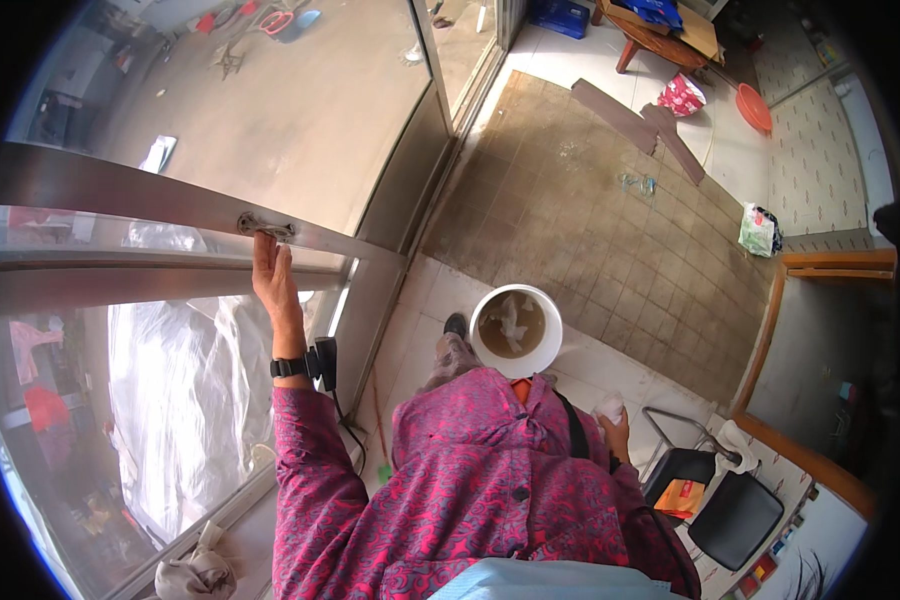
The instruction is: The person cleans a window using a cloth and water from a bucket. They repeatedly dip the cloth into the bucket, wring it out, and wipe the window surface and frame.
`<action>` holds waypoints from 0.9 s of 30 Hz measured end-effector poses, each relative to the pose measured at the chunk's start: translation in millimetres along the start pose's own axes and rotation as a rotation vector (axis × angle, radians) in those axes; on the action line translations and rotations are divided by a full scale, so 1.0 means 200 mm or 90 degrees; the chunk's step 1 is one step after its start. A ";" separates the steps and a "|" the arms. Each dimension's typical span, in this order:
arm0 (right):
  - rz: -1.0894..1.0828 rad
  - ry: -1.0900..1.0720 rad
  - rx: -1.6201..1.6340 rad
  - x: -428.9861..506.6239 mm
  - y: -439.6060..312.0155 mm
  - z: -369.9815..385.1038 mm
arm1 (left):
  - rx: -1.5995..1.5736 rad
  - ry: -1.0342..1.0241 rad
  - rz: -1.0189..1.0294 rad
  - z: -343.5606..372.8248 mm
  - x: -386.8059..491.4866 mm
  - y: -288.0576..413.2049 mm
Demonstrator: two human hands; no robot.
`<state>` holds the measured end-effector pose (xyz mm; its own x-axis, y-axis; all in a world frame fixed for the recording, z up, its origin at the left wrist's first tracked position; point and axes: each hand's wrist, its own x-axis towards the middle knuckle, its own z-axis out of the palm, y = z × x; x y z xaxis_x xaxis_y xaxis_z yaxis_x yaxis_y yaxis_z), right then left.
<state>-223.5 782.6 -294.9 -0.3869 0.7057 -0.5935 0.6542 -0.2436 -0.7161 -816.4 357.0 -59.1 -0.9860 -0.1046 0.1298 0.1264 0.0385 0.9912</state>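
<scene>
My left hand point(276, 274) is raised to the metal latch point(266, 225) on the frame of a sliding glass door point(157, 199), its fingertips hooked at the latch's lower edge. A black strap with a small device point(324, 361) circles that wrist. Low at my side, my right hand point(616, 435) holds a crumpled whitish cloth point(610, 407), partly cut off from sight by the hand. Before me on the pale floor tiles stands a white bucket point(553, 341) of murky brown water, with a pale cloth point(511, 326) partly afloat in it.
At my right is a black folding chair point(739, 517) with an orange cloth point(679, 498) on its seat. Blue sandals point(646, 186) and brown strips point(615, 116) lie on the brown tiled floor point(525, 195). A wooden table point(652, 37) stands farther off. Clear plastic sheeting point(187, 405) shows through the glass.
</scene>
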 end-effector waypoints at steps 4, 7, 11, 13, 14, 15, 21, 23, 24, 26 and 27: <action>-0.026 0.024 0.022 -0.05 -0.06 0.07 | 0.014 -0.034 -0.009 0.15 0.15 -0.02; 0.013 0.057 0.022 -0.16 -0.04 0.08 | 0.000 -0.077 0.006 0.29 0.29 -0.07; 0.093 0.143 -0.060 -0.36 0.08 0.15 | 0.015 -0.114 0.047 0.45 0.54 -0.17; 0.113 0.164 -0.025 -0.42 0.15 0.21 | 0.034 -0.135 0.060 0.55 0.65 -0.23; 0.118 0.172 -0.001 -0.45 0.18 0.24 | 0.004 -0.141 0.063 0.60 0.72 -0.26; 0.120 0.176 0.016 -0.48 0.20 0.27 | 0.017 -0.160 0.075 0.66 0.78 -0.27; 0.139 0.179 0.089 -0.62 0.25 0.38 | 0.116 -0.207 0.050 0.92 1.03 -0.25; 0.142 0.173 0.102 -0.65 0.27 0.37 | 0.131 -0.247 0.049 0.91 0.98 -0.25; 0.146 0.166 0.103 -0.66 0.28 0.36 | 0.146 -0.277 0.055 0.89 0.92 -0.27; 0.147 0.151 0.107 -0.65 0.29 0.33 | 0.157 -0.309 0.009 0.79 0.71 -0.33; 0.146 0.143 0.109 -0.64 0.30 0.32 | 0.153 -0.336 -0.021 0.72 0.58 -0.38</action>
<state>-175.4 634.9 -284.7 -0.0776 0.7435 -0.6642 0.5811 -0.5076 -0.6361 -956.1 485.6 -123.0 -0.9175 0.3976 0.0084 0.1274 0.2740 0.9533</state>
